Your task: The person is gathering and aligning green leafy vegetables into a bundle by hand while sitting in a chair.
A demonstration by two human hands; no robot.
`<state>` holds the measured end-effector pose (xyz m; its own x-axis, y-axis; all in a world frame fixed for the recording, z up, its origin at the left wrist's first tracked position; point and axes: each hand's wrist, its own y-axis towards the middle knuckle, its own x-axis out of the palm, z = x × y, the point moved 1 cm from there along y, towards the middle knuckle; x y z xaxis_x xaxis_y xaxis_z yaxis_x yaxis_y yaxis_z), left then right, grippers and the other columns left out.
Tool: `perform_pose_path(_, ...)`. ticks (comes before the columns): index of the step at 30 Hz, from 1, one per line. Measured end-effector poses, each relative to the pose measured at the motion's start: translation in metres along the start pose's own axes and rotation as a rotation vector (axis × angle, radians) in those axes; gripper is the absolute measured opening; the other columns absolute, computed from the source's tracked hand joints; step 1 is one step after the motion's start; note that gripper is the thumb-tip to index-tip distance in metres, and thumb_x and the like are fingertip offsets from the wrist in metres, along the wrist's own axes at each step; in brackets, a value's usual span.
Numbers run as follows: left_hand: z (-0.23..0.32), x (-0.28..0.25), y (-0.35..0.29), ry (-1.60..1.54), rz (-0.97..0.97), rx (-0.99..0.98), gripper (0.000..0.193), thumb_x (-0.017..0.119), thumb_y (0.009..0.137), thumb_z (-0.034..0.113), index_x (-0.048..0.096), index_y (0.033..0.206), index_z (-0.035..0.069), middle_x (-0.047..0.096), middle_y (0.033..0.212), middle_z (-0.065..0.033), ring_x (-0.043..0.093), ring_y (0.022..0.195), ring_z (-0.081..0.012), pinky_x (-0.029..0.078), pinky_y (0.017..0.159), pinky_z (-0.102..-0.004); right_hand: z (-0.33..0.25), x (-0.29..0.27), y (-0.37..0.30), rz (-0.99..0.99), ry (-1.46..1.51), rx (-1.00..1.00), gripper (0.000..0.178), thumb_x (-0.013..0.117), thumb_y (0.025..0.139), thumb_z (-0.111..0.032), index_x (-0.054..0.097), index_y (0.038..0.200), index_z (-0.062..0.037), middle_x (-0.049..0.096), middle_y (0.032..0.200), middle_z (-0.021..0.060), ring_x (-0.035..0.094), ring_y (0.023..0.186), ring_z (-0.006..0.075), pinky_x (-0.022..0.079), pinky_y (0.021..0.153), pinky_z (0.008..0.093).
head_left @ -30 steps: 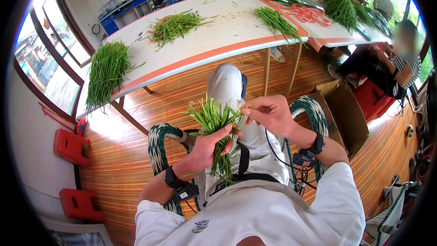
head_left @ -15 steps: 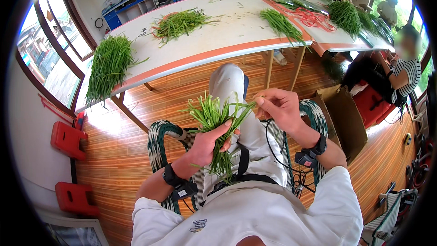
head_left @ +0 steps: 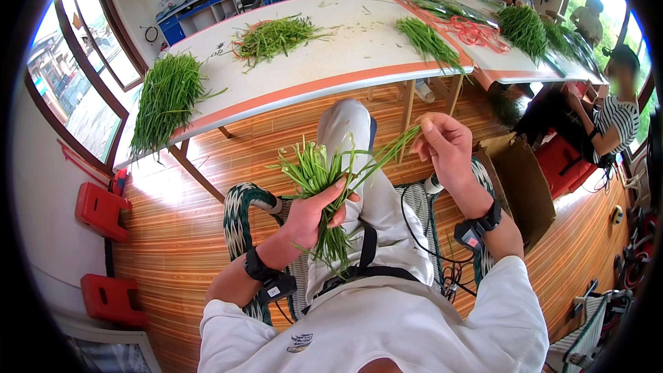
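Over my lap, my left hand is wrapped round a bunch of long green stalks, which look like garlic chives. Their pale cut ends fan out above the fist, and the leafy ends hang down below it. To the right, my right hand pinches the tips of a few green stalks between thumb and fingers. Those stalks stretch slantwise back to the bunch in my left hand. Each wrist wears a black strap with a small box.
A long white table stands ahead, bearing a big green pile, a loose heap and a smaller bundle. Red stools stand at the left. A cardboard box and a seated person are to the right.
My right hand has moved up and to the right, drawing the pinched stalks farther out from the bunch. My left hand stays nearly in place, still holding it.
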<state>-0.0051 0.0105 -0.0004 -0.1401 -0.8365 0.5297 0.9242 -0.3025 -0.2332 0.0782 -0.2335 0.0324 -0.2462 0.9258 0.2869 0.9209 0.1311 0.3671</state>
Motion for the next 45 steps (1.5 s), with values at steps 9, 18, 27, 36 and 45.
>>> perform_pose_path(9,0.005,-0.006,0.002,0.030,-0.012,0.061,0.031,0.054,0.099,0.027,0.056,0.119,0.002,0.063,0.092,-0.0112,0.047,0.053,-0.0102,0.034,0.049,-0.0240,-0.005,-0.019,0.008,0.066,0.134,-0.006,0.015,0.060,0.096,-0.014,0.064,0.100,0.0005,0.063,0.069,0.0038,0.059,0.054,0.0099,0.041,0.047,0.0209)
perform_pose_path(18,0.008,-0.015,0.012,0.052,0.114,0.139,0.027,0.061,0.096,0.024,0.062,0.111,0.002,0.069,0.093,-0.0160,0.050,0.051,-0.0110,0.036,0.045,-0.0233,-0.030,-0.043,0.003,-0.152,0.398,-0.151,0.024,0.050,0.100,-0.019,0.056,0.089,0.0014,0.063,0.081,0.0116,0.049,0.043,0.0109,0.042,0.044,0.0230)
perform_pose_path(27,0.005,0.007,-0.003,0.222,0.152,0.220,0.021,0.064,0.093,0.017,0.063,0.106,0.001,0.070,0.085,-0.0123,0.052,0.046,-0.0101,0.035,0.040,-0.0228,-0.009,0.038,-0.031,-0.345,-0.218,0.348,0.014,0.068,0.090,-0.008,0.071,0.098,0.0020,0.068,0.075,0.0050,0.063,0.058,0.0075,0.042,0.044,0.0189)
perform_pose_path(36,-0.005,0.010,-0.002,0.286,0.115,0.233,0.012,0.068,0.090,0.011,0.064,0.095,0.002,0.061,0.070,-0.0014,0.054,0.045,-0.0091,0.035,0.037,-0.0228,0.000,0.045,-0.038,-0.262,-0.225,0.339,0.016,0.068,0.090,-0.010,0.071,0.096,0.0047,0.068,0.076,0.0047,0.066,0.061,0.0088,0.044,0.044,0.0191)
perform_pose_path(45,-0.002,0.015,-0.007,0.466,0.124,0.286,0.010,0.069,0.089,0.009,0.065,0.096,0.002,0.062,0.069,0.0011,0.054,0.044,-0.0057,0.037,0.037,-0.0212,0.007,0.046,-0.039,-0.252,-0.273,0.349,0.020,0.068,0.091,-0.015,0.071,0.101,0.0021,0.070,0.081,0.0041,0.063,0.061,0.0057,0.043,0.046,0.0183)
